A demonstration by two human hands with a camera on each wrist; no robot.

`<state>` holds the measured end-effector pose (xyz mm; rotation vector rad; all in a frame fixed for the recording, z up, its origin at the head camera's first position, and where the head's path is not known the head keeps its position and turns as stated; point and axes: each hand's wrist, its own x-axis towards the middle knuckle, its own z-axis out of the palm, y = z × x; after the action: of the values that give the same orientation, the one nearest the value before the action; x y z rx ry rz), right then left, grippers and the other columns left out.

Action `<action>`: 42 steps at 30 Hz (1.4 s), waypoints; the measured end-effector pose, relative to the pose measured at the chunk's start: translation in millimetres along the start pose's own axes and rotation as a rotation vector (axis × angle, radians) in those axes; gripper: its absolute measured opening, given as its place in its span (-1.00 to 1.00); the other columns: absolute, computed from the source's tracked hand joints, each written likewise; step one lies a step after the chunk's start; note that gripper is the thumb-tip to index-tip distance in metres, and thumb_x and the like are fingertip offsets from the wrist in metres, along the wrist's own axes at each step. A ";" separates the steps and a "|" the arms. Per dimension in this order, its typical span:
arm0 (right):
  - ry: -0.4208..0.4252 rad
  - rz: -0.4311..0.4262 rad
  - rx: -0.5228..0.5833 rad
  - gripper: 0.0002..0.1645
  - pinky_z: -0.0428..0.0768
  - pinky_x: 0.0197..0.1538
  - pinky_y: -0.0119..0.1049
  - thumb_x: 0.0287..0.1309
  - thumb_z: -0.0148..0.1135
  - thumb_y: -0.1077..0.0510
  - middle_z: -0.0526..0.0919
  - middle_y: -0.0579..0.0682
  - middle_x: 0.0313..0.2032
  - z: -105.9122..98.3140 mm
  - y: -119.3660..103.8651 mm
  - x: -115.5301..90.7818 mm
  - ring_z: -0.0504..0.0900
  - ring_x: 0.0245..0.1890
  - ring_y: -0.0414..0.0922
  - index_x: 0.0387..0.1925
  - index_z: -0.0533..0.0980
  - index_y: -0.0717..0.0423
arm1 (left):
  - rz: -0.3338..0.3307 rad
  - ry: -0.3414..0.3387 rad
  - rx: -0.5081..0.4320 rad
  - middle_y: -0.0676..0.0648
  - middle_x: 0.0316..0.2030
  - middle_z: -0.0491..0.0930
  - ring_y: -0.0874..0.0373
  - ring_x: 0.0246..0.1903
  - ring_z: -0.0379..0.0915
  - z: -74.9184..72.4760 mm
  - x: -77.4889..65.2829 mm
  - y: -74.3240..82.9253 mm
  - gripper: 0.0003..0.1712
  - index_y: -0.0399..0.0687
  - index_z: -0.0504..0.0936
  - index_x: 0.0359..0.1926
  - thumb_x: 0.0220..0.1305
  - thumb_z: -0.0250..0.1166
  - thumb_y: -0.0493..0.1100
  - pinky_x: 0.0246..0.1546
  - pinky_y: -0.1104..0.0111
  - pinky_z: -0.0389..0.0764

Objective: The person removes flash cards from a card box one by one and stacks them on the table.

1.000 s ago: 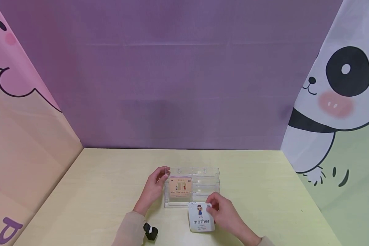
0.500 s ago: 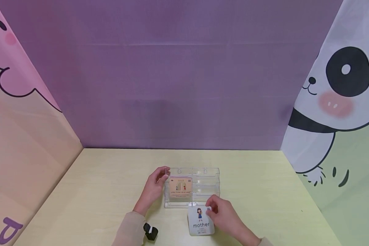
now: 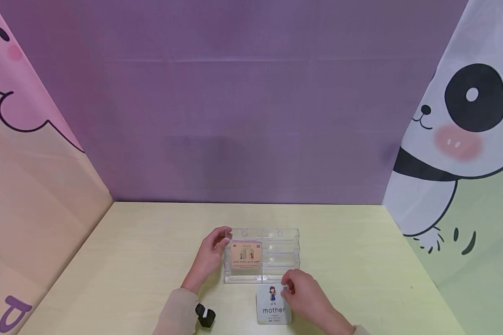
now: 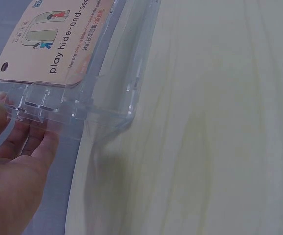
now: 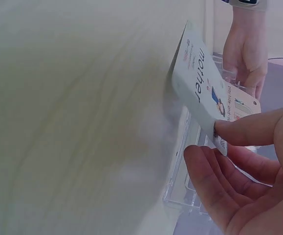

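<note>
A clear plastic card rack [image 3: 281,257] with tiered slots stands on the table. In its left half sits an orange "play hide-and-seek" flash card [image 3: 246,255]. My left hand [image 3: 209,253] grips the rack's left side; the left wrist view shows the thumb and curled fingers [image 4: 46,147] at the clear edge. In front of the rack, my right hand [image 3: 306,293] pinches a white "mother" flash card [image 3: 272,312] by its upper right corner. The right wrist view shows the thumb on the card's [image 5: 198,81] printed face, with the card tilted. The fingertips behind it are partly hidden.
A small black object [image 3: 206,317] lies near the left sleeve [image 3: 177,311]. The pale wooden table [image 3: 151,260] ends at a purple backdrop [image 3: 251,116], with printed cloth panels at both sides.
My right hand has moved slightly toward the front edge of the table, taking the "mother" flash card away from the rack. The left hand and the rack have stayed put.
</note>
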<state>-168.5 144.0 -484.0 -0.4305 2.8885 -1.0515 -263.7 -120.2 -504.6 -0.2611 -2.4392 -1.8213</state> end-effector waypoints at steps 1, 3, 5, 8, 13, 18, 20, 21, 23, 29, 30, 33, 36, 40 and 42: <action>0.001 0.003 -0.013 -0.81 0.47 -0.40 -0.40 0.11 0.44 0.33 0.45 -0.16 -0.44 0.3 -0.4 0.0 0.40 -0.44 -0.23 -0.32 0.55 0.12 | 0.000 0.000 0.000 -0.20 0.11 0.61 -0.14 0.22 0.46 0.0 -0.1 0.0 -0.65 -0.20 0.51 0.25 0.51 0.14 -0.30 0.38 -0.05 0.36; 0.004 0.002 -0.040 -0.82 0.46 -0.41 -0.40 0.10 0.45 0.32 0.44 -0.16 -0.45 0.5 -1.0 0.2 0.39 -0.44 -0.23 -0.33 0.56 0.13 | -0.003 0.000 -0.002 -0.20 0.11 0.61 -0.13 0.23 0.46 -0.1 -0.3 0.3 -0.64 -0.19 0.51 0.26 0.51 0.13 -0.30 0.38 -0.05 0.35; -0.001 0.005 -0.064 -0.82 0.45 -0.42 -0.40 0.10 0.45 0.32 0.42 -0.15 -0.46 0.7 -1.4 0.3 0.39 -0.45 -0.22 -0.34 0.56 0.13 | -0.007 -0.002 -0.004 -0.19 0.12 0.60 -0.13 0.23 0.46 -0.2 -0.7 1.2 -0.64 -0.17 0.51 0.26 0.51 0.13 -0.29 0.39 -0.05 0.35; -0.012 0.014 -0.096 -0.83 0.45 -0.42 -0.39 0.10 0.45 0.30 0.42 -0.15 -0.46 1.1 -1.3 0.5 0.39 -0.46 -0.22 -0.34 0.57 0.12 | -0.013 -0.007 -0.011 -0.20 0.14 0.60 -0.13 0.25 0.44 -0.5 -1.3 2.2 -0.64 -0.16 0.51 0.27 0.52 0.13 -0.28 0.39 -0.04 0.33; -0.030 0.019 -0.145 -0.85 0.43 -0.41 -0.37 0.11 0.46 0.27 0.42 -0.16 -0.46 2.4 -0.8 0.7 0.38 -0.46 -0.21 -0.35 0.58 0.10 | -0.024 -0.009 -0.020 -0.19 0.15 0.59 -0.12 0.26 0.43 -0.6 -1.5 2.7 -0.63 -0.15 0.50 0.27 0.52 0.13 -0.27 0.41 -0.03 0.32; -0.033 0.008 -0.181 -0.86 0.43 -0.42 -0.36 0.10 0.45 0.28 0.40 -0.17 -0.46 3.7 -0.6 1.0 0.37 -0.46 -0.21 -0.36 0.59 0.11 | -0.017 -0.009 -0.012 -0.20 0.14 0.59 -0.13 0.26 0.43 -0.5 -1.0 2.2 -0.63 -0.16 0.50 0.28 0.52 0.13 -0.29 0.40 -0.02 0.34; -0.034 0.004 -0.191 -0.86 0.44 -0.41 -0.35 0.10 0.45 0.28 0.40 -0.17 -0.47 4.1 -0.6 1.1 0.36 -0.47 -0.21 -0.37 0.59 0.11 | -0.010 -0.010 -0.011 -0.22 0.14 0.58 -0.13 0.25 0.44 -0.5 -0.5 1.4 -0.63 -0.18 0.49 0.28 0.52 0.13 -0.29 0.40 -0.03 0.34; -0.035 0.002 -0.194 -0.86 0.44 -0.41 -0.35 0.10 0.45 0.28 0.40 -0.17 -0.47 4.3 -0.5 1.2 0.36 -0.47 -0.21 -0.37 0.59 0.12 | -0.007 -0.010 -0.013 -0.23 0.14 0.58 -0.14 0.25 0.44 -0.5 -0.3 1.1 -0.63 -0.18 0.49 0.28 0.52 0.13 -0.30 0.40 -0.03 0.34; -0.036 -0.004 -0.201 -0.86 0.45 -0.41 -0.35 0.08 0.45 0.29 0.41 -0.17 -0.47 4.8 -0.3 1.7 0.36 -0.47 -0.22 -0.39 0.58 0.12 | -0.001 -0.010 -0.014 -0.24 0.13 0.58 -0.14 0.24 0.45 -0.5 0.2 0.6 -0.64 -0.19 0.50 0.27 0.51 0.13 -0.30 0.39 -0.05 0.34; -0.035 -0.025 -0.229 -0.83 0.46 -0.41 -0.36 0.06 0.46 0.30 0.41 -0.18 -0.48 6.4 1.2 2.5 0.36 -0.48 -0.24 -0.42 0.57 0.12 | 0.019 -0.013 -0.005 -0.26 0.11 0.59 -0.17 0.21 0.47 -0.7 -0.3 0.1 -0.64 -0.22 0.50 0.25 0.50 0.14 -0.31 0.36 -0.08 0.37; -0.036 -0.026 -0.234 -0.83 0.46 -0.41 -0.35 0.06 0.46 0.29 0.41 -0.18 -0.48 6.5 1.4 2.5 0.36 -0.48 -0.24 -0.42 0.57 0.11 | 0.020 -0.013 0.000 -0.26 0.11 0.59 -0.17 0.21 0.47 -0.7 -0.5 0.1 -0.64 -0.22 0.50 0.25 0.50 0.14 -0.31 0.36 -0.07 0.38; -0.043 -0.026 -0.246 -0.83 0.48 -0.40 -0.35 0.06 0.47 0.29 0.42 -0.18 -0.47 6.9 1.7 3.0 0.36 -0.48 -0.24 -0.41 0.57 0.11 | 0.017 -0.013 0.000 -0.25 0.12 0.59 -0.16 0.22 0.46 -0.9 -0.5 -0.3 -0.64 -0.20 0.50 0.26 0.50 0.15 -0.30 0.37 -0.05 0.37; -0.048 -0.029 -0.260 -0.84 0.50 -0.39 -0.35 0.07 0.47 0.29 0.43 -0.18 -0.47 7.3 1.3 3.8 0.37 -0.47 -0.24 -0.40 0.58 0.11 | 0.016 -0.012 0.003 -0.23 0.12 0.59 -0.15 0.23 0.46 -1.0 -0.4 -0.7 -0.64 -0.19 0.50 0.26 0.50 0.14 -0.30 0.38 -0.06 0.35; -0.042 -0.042 -0.276 -0.84 0.52 -0.38 -0.33 0.05 0.46 0.30 0.44 -0.18 -0.46 8.4 0.9 4.3 0.37 -0.47 -0.23 -0.41 0.58 0.11 | 0.023 -0.009 0.002 -0.24 0.12 0.59 -0.16 0.22 0.46 -0.8 0.0 -0.7 -0.64 -0.18 0.50 0.26 0.50 0.14 -0.31 0.38 -0.07 0.35; -0.038 -0.053 -0.284 -0.84 0.53 -0.38 -0.33 0.04 0.46 0.31 0.44 -0.17 -0.47 9.3 1.5 4.4 0.37 -0.47 -0.23 -0.42 0.58 0.12 | 0.022 -0.008 0.000 -0.25 0.12 0.59 -0.16 0.22 0.46 -0.6 0.1 -0.5 -0.64 -0.18 0.50 0.25 0.50 0.14 -0.32 0.38 -0.06 0.36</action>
<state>-171.9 138.2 -491.8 -0.5337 3.0152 -0.6299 -263.9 -120.9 -504.9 -0.2952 -2.4317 -1.8151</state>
